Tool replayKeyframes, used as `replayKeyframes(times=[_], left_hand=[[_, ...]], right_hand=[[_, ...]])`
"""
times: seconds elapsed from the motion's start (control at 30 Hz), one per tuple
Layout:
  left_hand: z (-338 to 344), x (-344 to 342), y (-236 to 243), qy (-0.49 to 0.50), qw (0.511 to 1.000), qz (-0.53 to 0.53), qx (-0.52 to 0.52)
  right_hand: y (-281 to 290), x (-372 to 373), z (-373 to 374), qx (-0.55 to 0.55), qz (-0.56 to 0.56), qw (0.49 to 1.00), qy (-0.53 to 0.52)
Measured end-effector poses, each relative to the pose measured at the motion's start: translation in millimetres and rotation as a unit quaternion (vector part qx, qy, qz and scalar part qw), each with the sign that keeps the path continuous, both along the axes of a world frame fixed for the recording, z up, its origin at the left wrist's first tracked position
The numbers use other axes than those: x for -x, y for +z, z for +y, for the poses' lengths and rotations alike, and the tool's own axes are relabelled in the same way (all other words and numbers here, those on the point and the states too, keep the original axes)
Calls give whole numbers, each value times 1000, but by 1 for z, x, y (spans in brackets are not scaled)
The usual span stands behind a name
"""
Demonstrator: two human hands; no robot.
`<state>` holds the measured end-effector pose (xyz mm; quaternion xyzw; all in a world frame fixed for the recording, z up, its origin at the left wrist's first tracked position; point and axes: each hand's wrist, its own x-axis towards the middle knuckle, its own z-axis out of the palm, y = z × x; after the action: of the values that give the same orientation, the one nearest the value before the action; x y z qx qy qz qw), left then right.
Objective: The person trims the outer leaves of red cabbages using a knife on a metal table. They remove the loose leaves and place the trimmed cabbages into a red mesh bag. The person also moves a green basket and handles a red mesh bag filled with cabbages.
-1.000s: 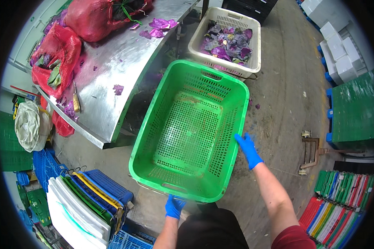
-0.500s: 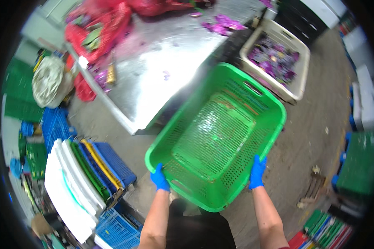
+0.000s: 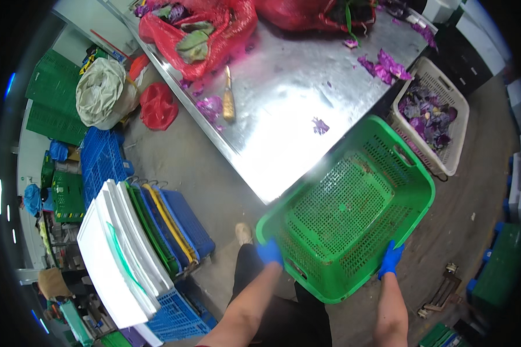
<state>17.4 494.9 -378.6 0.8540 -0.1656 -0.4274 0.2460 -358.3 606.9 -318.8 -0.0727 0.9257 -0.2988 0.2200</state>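
1. Green perforated plastic crate (image 3: 341, 207), nothing in it, sits in front of the person, slantwise, just beside the corner of the steel table (image 3: 260, 150); whether they touch, I can't tell.
2. Right gloved hand (image 3: 391, 259) is closed over the crate's right rim, fingers hooked on the edge. Left gloved hand (image 3: 270, 253) is at the near left corner, blurred; how far those fingers close, I can't tell.
3. Bright metal tabletop, glare across its near corner, and a wooden-handled knife (image 3: 228, 107) lying among purple cabbage scraps!
4. Two red mesh sacks fill the table's far side: an opened one (image 3: 231, 34) showing leaves, another (image 3: 298, 14) beside it.
5. Grey concrete floor (image 3: 191, 156) below, a beige shoe (image 3: 244, 233) planted left of the crate.
6. Close beyond the crate's far end, a white crate (image 3: 410, 139) of purple leaves crowds that side.
7. Over on the left, upright folded crates (image 3: 162, 225) and white panels (image 3: 113, 254); a small wheeled dolly (image 3: 440, 291) lies off to the right.
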Motion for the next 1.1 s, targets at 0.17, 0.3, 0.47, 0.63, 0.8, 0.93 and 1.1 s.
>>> replayKeyframes(times=[0.17, 0.3, 0.47, 0.63, 0.8, 0.93, 1.1], left_hand=[[23, -25, -19, -57, 955, 284, 69], [8, -91, 39, -246, 884, 398, -27], [-64, -267, 30, -778, 606, 101, 133], [-179, -467, 69, -167, 971, 152, 78], [-287, -558, 126, 49, 976, 171, 128], [-364, -513, 147, 45, 964, 223, 134], [-475, -378, 203, -150, 920, 257, 255]], right_hand=[[6, -2, 52, 133, 121, 983, 35], [125, -93, -50, 259, 7, 964, 65], [229, -248, -297, 353, -33, 915, 194], [235, -323, -463, 151, 150, 913, 348], [172, -330, -514, 139, 72, 938, 309], [190, -355, -524, 93, 147, 940, 294], [206, -356, -539, 67, 154, 921, 351]])
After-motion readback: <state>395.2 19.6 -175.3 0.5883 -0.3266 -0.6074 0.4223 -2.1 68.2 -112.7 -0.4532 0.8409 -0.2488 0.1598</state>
